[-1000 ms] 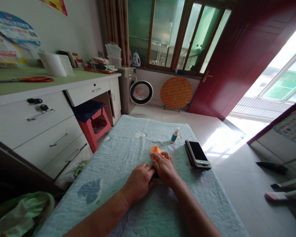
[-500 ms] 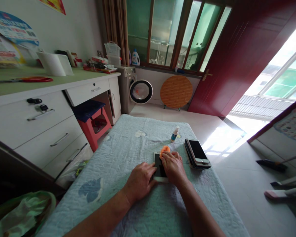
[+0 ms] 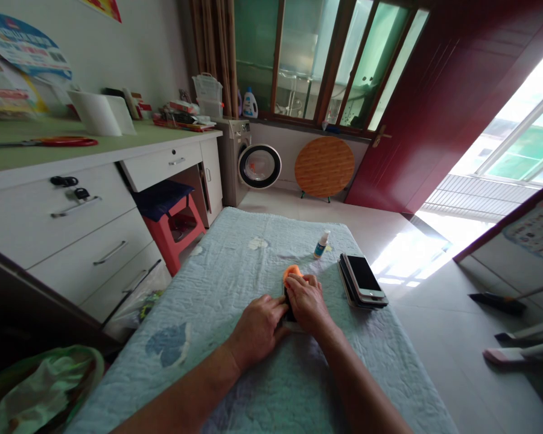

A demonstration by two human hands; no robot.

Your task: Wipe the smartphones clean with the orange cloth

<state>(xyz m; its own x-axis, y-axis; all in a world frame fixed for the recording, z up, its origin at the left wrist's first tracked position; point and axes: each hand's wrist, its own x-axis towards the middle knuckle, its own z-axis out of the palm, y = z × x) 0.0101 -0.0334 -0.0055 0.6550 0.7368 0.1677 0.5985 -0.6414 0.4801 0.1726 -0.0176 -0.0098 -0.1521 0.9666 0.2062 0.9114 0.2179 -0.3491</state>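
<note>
A white-framed phone (image 3: pixel 290 312) with a dark screen lies on the quilted cover (image 3: pixel 221 289), mostly hidden by my hands. Along its left edge, my left hand (image 3: pixel 260 325) is closed on the phone and steadies it. My right hand (image 3: pixel 306 299) presses an orange cloth (image 3: pixel 292 272) against the upper part of the screen, fingers bunched over it. Beyond the hands stands a small spray bottle (image 3: pixel 321 244) with a white top. To the right sits a stack of phones (image 3: pixel 363 282), a white one with a black screen on top.
A pink stool (image 3: pixel 174 232) stands by the white drawers (image 3: pixel 99 229) on the left. At lower left is a green bin (image 3: pixel 90 367) with a plastic liner. Farther off are a washing machine with its round door (image 3: pixel 259 166) swung out and a round wooden tabletop (image 3: pixel 324 167).
My right hand has slid the orange cloth to the left across the top of the phone, covering more of it. The left hand stays at the phone's left edge.
</note>
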